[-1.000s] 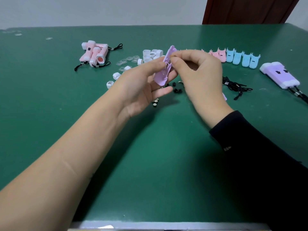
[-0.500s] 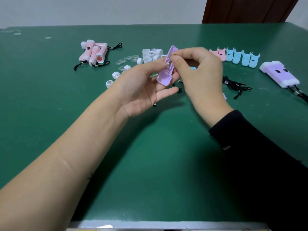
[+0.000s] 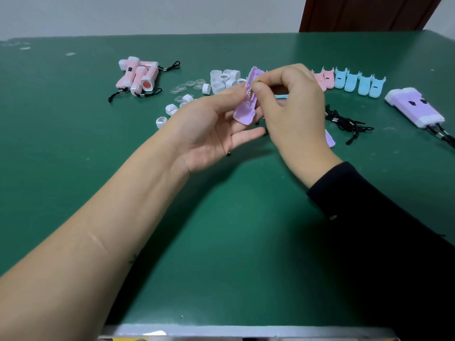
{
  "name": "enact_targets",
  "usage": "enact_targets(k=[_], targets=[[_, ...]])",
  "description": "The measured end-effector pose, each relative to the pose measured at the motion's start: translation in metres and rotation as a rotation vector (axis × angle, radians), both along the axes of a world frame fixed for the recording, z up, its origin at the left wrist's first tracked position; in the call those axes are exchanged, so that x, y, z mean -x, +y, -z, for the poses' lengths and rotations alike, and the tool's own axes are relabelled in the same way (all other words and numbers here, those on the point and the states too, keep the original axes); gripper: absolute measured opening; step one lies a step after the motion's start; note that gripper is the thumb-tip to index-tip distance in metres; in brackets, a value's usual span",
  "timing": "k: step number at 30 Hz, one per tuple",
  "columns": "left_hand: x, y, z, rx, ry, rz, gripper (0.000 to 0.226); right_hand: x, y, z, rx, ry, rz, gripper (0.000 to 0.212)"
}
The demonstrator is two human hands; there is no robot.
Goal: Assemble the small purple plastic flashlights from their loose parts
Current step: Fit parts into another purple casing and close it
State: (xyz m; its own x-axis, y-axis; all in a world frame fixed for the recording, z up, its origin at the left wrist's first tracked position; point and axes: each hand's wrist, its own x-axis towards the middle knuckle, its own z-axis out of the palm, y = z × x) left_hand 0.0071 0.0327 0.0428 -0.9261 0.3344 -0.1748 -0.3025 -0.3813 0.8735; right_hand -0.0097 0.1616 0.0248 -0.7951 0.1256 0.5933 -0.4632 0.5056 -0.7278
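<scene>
My left hand [image 3: 211, 129] holds a purple flashlight shell half [image 3: 247, 104] upright above the green table [image 3: 221, 230], thumb on its edge and fingers behind it. My right hand [image 3: 293, 112] pinches a small metal piece [image 3: 257, 82] between thumb and forefinger at the shell's upper inside. A small silver part sits inside the shell. Another purple shell half [image 3: 329, 139] lies on the table behind my right hand. Two assembled purple flashlights [image 3: 414, 108] lie at the far right.
Assembled pink flashlights [image 3: 138, 76] lie at the back left. White end caps [image 3: 224, 80], clear lenses [image 3: 189, 86], pink shell halves [image 3: 324, 80], blue shell halves [image 3: 358, 83] and black lanyards [image 3: 344, 120] are spread across the back. The table's front edge [image 3: 246, 332] is near.
Both hands and the purple shell have shifted slightly; my right thumb and forefinger have moved a little lower onto the shell's inside with the small metal piece.
</scene>
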Motion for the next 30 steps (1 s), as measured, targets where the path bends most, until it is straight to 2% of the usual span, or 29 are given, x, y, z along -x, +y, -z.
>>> enact_targets(k=[19,25,30], targets=[[-0.0020,-0.0005,-0.0023,0.035,0.028,-0.003,0.030,-0.0010,-0.0023,0.0068,-0.034,0.048,-0.032,0.006],[-0.0030,0.0032,-0.0027,-0.036,-0.056,-0.079,0.029,0.0015,0.0010,0.0064,-0.044,0.026,-0.072,0.008],[-0.0008,0.0045,-0.0032,-0.093,-0.136,-0.128,0.026,0.0002,0.0023,0.0041,-0.065,0.083,-0.085,0.010]])
